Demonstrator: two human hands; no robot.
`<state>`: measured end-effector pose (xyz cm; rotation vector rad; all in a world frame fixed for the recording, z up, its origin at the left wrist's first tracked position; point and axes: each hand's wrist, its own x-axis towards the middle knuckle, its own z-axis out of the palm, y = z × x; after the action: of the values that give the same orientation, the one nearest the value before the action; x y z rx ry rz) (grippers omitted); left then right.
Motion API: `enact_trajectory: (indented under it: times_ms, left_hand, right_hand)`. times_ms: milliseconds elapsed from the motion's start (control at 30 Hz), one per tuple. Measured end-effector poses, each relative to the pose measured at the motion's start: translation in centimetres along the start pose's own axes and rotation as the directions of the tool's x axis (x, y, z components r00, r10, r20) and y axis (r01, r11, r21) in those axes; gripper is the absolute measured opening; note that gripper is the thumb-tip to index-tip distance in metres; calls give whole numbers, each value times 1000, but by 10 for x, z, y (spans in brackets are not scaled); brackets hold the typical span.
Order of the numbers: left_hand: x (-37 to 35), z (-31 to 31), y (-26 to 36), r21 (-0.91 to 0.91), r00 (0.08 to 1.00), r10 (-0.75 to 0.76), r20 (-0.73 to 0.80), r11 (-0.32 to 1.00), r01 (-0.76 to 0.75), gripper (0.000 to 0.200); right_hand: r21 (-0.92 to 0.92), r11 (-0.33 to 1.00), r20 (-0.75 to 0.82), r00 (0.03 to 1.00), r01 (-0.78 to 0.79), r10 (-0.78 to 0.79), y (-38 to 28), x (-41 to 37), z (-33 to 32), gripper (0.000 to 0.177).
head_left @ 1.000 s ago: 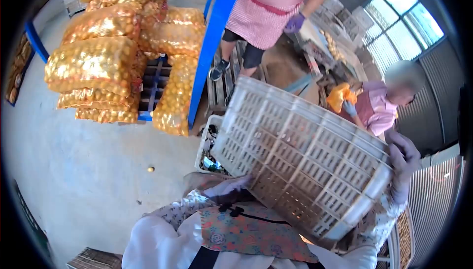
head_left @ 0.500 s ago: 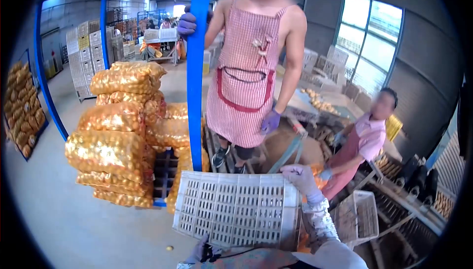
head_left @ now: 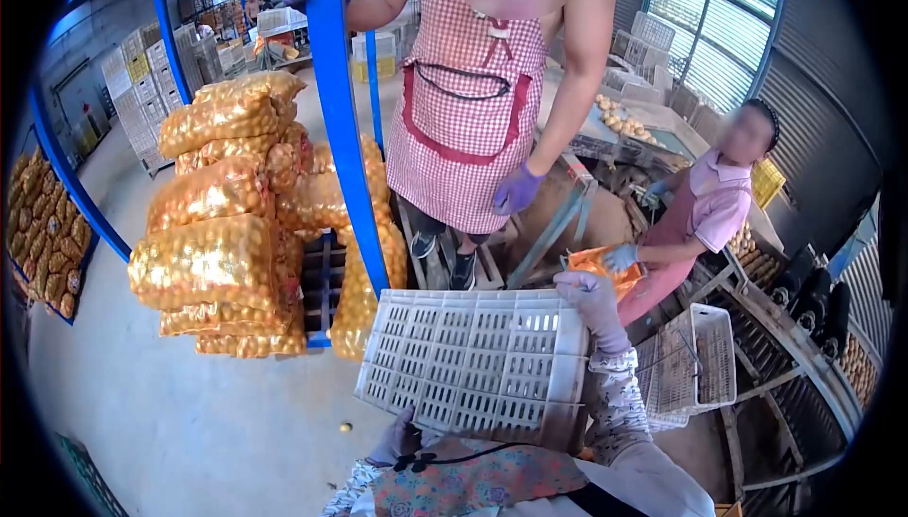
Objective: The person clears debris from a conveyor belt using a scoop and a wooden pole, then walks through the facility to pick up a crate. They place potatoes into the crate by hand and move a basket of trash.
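A white slatted plastic crate (head_left: pixel 473 361) is tilted in front of my body, its slotted face toward me. My right hand (head_left: pixel 591 304), in a pale purple glove, is closed over its upper right corner. At the crate's lower left edge, my gloved left hand (head_left: pixel 397 437) grips from below, its fingers partly hidden by the crate and my sleeve. The inside of the crate is hidden from me.
Stacked mesh sacks of onion-like produce (head_left: pixel 208 262) stand left, beside a blue post (head_left: pixel 345 129). A co-worker in a checked apron (head_left: pixel 463 139) stands ahead, holding the post. Another person (head_left: pixel 695 214) handles an orange bag (head_left: pixel 605 276) near a second crate (head_left: pixel 705 356).
My view has tipped downward, and the crate now appears slightly higher and farther right. Both my hands stay on it. More of the right co-worker's orange bag shows.
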<state>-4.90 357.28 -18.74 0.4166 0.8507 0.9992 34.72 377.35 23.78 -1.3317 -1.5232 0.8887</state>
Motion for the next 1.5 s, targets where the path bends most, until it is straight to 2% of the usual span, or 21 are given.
enact_trajectory:
  times_ms: [167, 267, 333, 400, 500, 600, 633, 667, 733, 767, 800, 867, 967, 1033, 1167, 1200, 1300, 1400, 1433, 1467, 1500]
  left_hand:
    - [-77, 135, 100, -481, 978, -209, -3, 858, 182, 46]
    - [-90, 133, 91, -388, 968, -200, -153, 913, 127, 47]
    - [-112, 161, 118, -287, 979, -128, -160, 955, 77, 47]
    - [-115, 169, 123, -280, 943, -169, -285, 956, 87, 48]
    - [-104, 150, 104, -281, 947, -147, -285, 958, 64, 48]
    - [-109, 140, 87, -293, 960, -138, -242, 954, 64, 49]
    - [-106, 135, 84, -304, 969, -141, -205, 950, 74, 50]
    - [-109, 128, 87, -343, 977, -211, -39, 921, 185, 51]
    - [-122, 164, 87, -354, 972, -156, -176, 932, 85, 52]
    - [-116, 159, 84, -444, 982, -92, -165, 896, 9, 52]
    - [-117, 156, 86, -309, 948, -168, -270, 948, 80, 53]
    - [-118, 144, 80, -190, 928, -190, -320, 973, 133, 58]
    - [-102, 121, 72, -190, 985, -116, -128, 978, 90, 67]
    - [-97, 122, 78, -172, 986, 87, -144, 979, -112, 65]
    - [-94, 125, 113, -205, 986, 81, -145, 972, -111, 64]
    - [-95, 121, 122, -209, 987, 76, -145, 972, -106, 64]
    - [-96, 100, 152, -219, 988, 85, -129, 969, -112, 63]
    - [-107, 73, 182, -248, 988, 96, -119, 961, -124, 62]
    - [-114, 63, 192, -273, 988, 98, -116, 954, -126, 62]
    - [-119, 52, 201, -305, 988, 106, -111, 943, -135, 62]
    - [-127, 39, 207, -342, 987, 111, -116, 928, -145, 62]
  right_hand:
    - [10, 1000, 73, 997, -4, 3, -28, 2, 16, 20]
    - [15, 998, 108, 992, 58, -59, -20, 4, 23, 22]
    - [8, 999, 68, 996, 54, -54, -28, -6, 27, 22]
    - [3, 999, 43, 998, 41, -41, -38, -11, 28, 21]
    - [-90, 983, 66, 986, 157, -152, -34, -6, 29, 20]
    - [-94, 986, 77, 988, 138, -131, -37, -12, 31, 19]
    - [-99, 988, 71, 991, 122, -116, -39, -13, 29, 19]
    - [-145, 974, 88, 983, 173, -162, -41, -17, 26, 20]
    - [-53, 992, 62, 992, 116, -113, -43, -33, 20, 21]
    - [8, 994, 48, 993, 112, -112, -43, -34, 18, 21]
    - [64, 997, 63, 997, 34, -38, -33, -35, 15, 22]
    - [12, 997, 46, 995, 83, -83, -41, -34, 13, 23]
    - [8, 998, 53, 997, 60, -60, -41, -35, 19, 21]
    - [52, 993, 82, 991, 106, -110, -27, -20, 26, 21]
    - [-198, 952, 103, 971, 234, -217, -84, -14, 40, 19]
    - [-173, 966, 98, 979, 193, -178, -92, -11, 48, 18]
    - [-263, 885, 178, 921, 383, -346, -109, 16, 92, 18]
    - [-151, 893, 404, 850, 425, -336, -146, 34, 165, 24]
    - [-136, 891, 514, 800, 433, -310, -163, 38, 194, 27]
    - [-213, 807, 569, 742, 550, -355, -175, 44, 229, 29]
    - [-169, 740, 638, 645, 650, -421, -183, 49, 265, 32]
